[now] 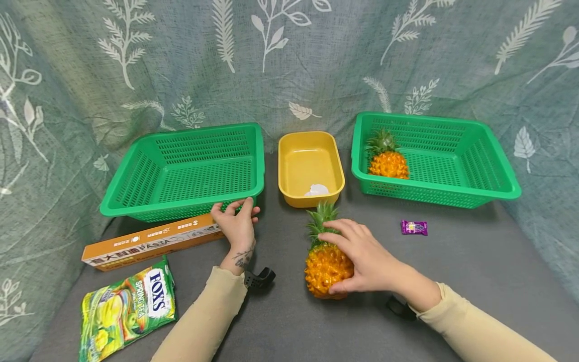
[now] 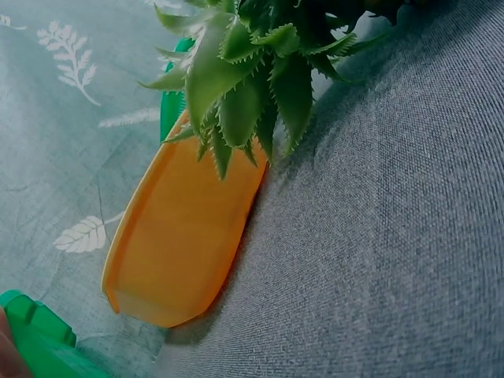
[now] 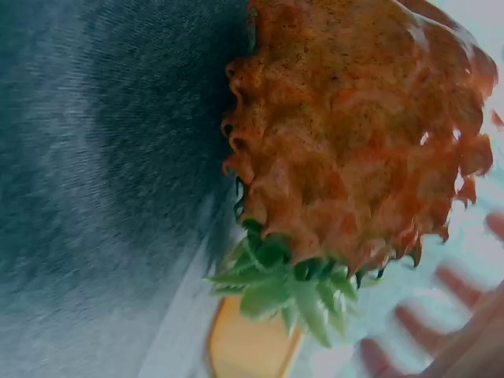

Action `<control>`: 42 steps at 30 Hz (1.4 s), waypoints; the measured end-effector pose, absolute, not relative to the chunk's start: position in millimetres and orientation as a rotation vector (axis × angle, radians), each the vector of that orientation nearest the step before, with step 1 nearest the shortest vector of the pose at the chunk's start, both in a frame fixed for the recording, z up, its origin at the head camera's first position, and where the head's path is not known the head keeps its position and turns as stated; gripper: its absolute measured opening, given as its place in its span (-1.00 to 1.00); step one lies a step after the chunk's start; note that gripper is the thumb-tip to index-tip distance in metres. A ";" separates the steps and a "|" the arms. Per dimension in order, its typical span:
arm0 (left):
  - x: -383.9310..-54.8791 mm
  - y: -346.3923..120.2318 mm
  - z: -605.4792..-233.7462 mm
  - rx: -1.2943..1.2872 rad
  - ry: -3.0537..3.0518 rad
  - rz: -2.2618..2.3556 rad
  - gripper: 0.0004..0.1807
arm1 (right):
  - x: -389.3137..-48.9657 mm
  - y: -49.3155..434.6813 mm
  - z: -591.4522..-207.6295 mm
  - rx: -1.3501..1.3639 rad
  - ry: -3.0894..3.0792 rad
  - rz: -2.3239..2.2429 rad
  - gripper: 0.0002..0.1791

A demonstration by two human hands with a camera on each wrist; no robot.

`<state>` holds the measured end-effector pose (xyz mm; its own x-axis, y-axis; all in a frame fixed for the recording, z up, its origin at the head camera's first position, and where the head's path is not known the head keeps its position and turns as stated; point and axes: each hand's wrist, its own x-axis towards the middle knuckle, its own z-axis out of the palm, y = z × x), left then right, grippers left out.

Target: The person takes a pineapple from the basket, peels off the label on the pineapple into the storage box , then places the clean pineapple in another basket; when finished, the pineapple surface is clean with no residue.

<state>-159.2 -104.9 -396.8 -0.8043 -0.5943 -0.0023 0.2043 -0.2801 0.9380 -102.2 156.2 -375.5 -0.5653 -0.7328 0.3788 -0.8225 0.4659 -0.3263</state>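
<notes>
A toy-like orange pineapple (image 1: 328, 269) with green leaves lies on the grey cloth, leaves toward the yellow tub. My right hand (image 1: 362, 256) reaches over its right side with fingers spread. In the right wrist view those blurred fingers (image 3: 465, 335) stand apart from the pineapple (image 3: 354, 134). My left hand (image 1: 237, 223) is over the right end of an orange pasta box (image 1: 154, 241), fingers loosely bent, fingertips right at the front rim of the left green basket (image 1: 181, 203). Part of the box end is hidden behind that hand.
A yellow tub (image 1: 311, 168) with a white piece (image 1: 317, 189) inside stands between the baskets. The right green basket (image 1: 434, 188) holds another pineapple (image 1: 388, 163). A purple wrapped candy (image 1: 413, 228) lies before it. A Fox's candy bag (image 1: 128, 311) lies at the front left.
</notes>
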 end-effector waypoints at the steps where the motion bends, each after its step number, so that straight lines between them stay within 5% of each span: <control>1: -159.1 -104.9 -396.9 0.489 -1.472 -2.117 -0.39 | -100.7 158.1 -376.0 1.277 -2.588 0.762 0.02; 10: -159.6 -104.1 -397.1 0.473 -1.441 -2.119 -0.42 | -91.7 166.1 -384.8 0.824 -2.856 1.251 0.25; 23: -159.3 -103.6 -397.3 0.449 -1.426 -2.126 -0.41 | -83.7 154.9 -396.9 0.811 -2.831 1.574 0.31; 42: -158.8 -103.7 -397.9 0.435 -1.417 -2.126 -0.42 | -84.3 151.2 -397.2 0.862 -2.854 1.525 0.03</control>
